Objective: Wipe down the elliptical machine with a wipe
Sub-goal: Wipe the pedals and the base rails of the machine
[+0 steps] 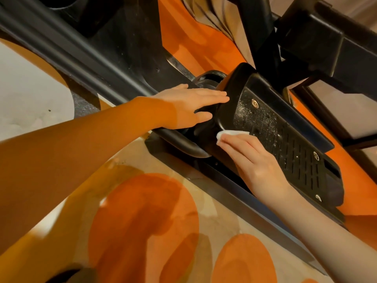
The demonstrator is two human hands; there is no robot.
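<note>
Under right hand (259, 160), wipe (228, 133) on diagonal pedal (285, 139)

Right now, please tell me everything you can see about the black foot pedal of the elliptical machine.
The foot pedal is a long black tray, apparently plastic, with a raised rim, slotted tread, three silvery bolts and pale dust specks. It lies diagonally, its rounded end toward upper left. The left hand rests flat on that end; the right hand presses a white wipe on its near edge.
</note>
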